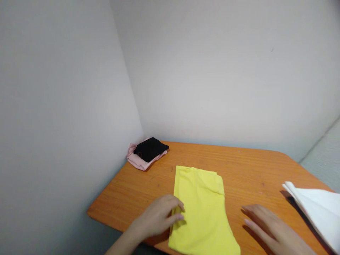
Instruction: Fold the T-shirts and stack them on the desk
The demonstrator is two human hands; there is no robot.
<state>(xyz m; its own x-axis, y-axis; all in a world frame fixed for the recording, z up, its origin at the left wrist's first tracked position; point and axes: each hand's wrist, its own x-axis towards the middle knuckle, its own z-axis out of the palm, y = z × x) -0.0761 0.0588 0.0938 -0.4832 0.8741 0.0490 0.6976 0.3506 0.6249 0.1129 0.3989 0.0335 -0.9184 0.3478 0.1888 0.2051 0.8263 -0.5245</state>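
A yellow garment (199, 209), folded into a long shape, lies flat on the wooden table, its lower end reaching the bottom of the view. My left hand (163, 214) is at its left edge, thumb and fingers apart and curved over the cloth; whether the fingertips press on it I cannot tell. To the right of the garment, my right hand (268, 226) hovers just above or rests on the bare wood, holding nothing, with fingers stretched out and thumb apart.
At the table's back left corner, a folded black cloth (151, 148) lies on a folded pink cloth (139, 162). A white folded cloth (316, 205) lies at the right edge. The orange-brown table (249, 166) meets pale walls (212, 71) behind and at left.
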